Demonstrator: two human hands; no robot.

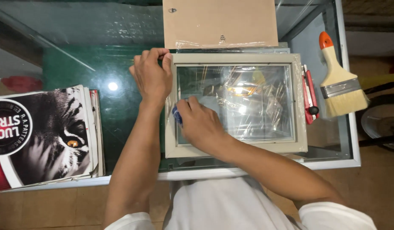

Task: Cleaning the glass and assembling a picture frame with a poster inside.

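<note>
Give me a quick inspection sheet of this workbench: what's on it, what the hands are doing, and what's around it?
Surface: glass-topped table, white edging, reflecting a lamp.
Job's things: beige picture frame lying flat, its pane under crinkled clear film; brown backing board lies just beyond its far edge.
Clutter: stack of magazines at the left, tiger-face cover on top; red utility knife beside the frame's right edge; paintbrush with orange-tipped handle further right.
Hands: left hand grips the frame's upper left corner; right hand presses a small blue object to the pane near the left side.
Cables: nothing seen.
Surroundings: wooden floor; a white-shirted torso below.
</note>
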